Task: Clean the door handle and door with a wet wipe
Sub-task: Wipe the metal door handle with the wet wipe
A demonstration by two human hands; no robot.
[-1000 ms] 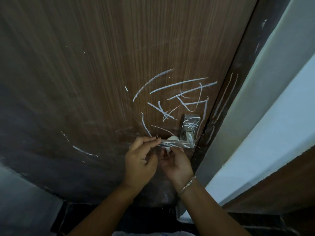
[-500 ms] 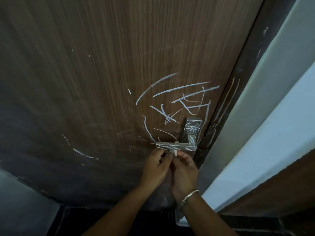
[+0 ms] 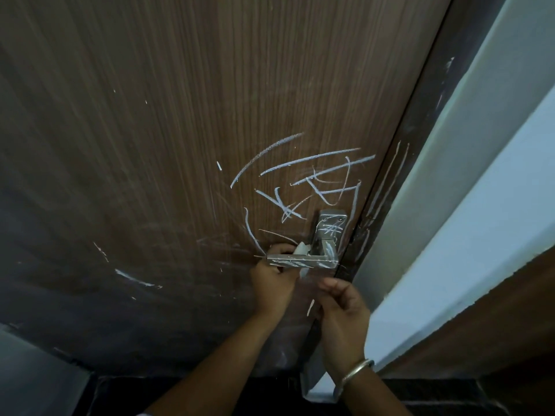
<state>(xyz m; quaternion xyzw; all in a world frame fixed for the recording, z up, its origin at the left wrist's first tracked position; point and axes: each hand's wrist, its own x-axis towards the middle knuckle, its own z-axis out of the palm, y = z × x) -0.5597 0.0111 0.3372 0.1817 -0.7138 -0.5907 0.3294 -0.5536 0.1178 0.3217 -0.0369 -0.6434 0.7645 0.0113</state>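
Steel handle (image 3: 300,261) level, tip leftward; left hand (image 3: 271,280) clutching wipe (image 3: 301,249) there; right hand (image 3: 342,313) blurred, grip unclear.

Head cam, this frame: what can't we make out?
1. Wet wipe: mostly hidden behind the handle lever and the left hand; only white bits show.
2. Right hand: fingertips motion-blurred; cannot tell if they hold anything.
3. Door: top and left cut off by the frame edges; the bottom is too dark.

no readable text, labels or numbers anywhere. only white chalk scribbles (image 3: 303,178) on the door (image 3: 180,145), not legible.
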